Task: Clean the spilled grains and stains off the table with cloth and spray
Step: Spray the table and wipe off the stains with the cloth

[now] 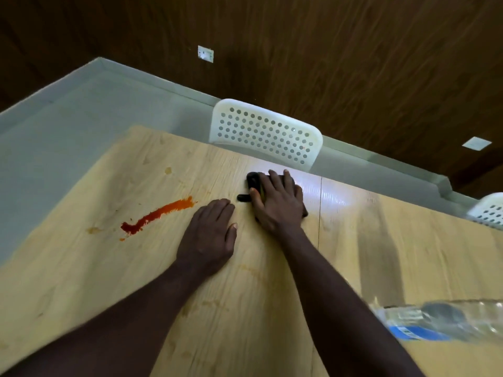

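both forearms bare, reaching forward and converging toward centre, right arm extended farther than left. left hand (211, 235) palm-down, fingers together and roughly flat, thumb tucked along its right side, gripping nothing. right hand (277, 204) palm-down with fingers spread, pressing on something dark underneath; can't tell if the fingers curl round it.

My right hand (277, 205) covers most of a dark object (251, 186), I can't identify it. The clear bottle (446, 322) is blurred and cut off at the right edge, like the second chair (490, 210).
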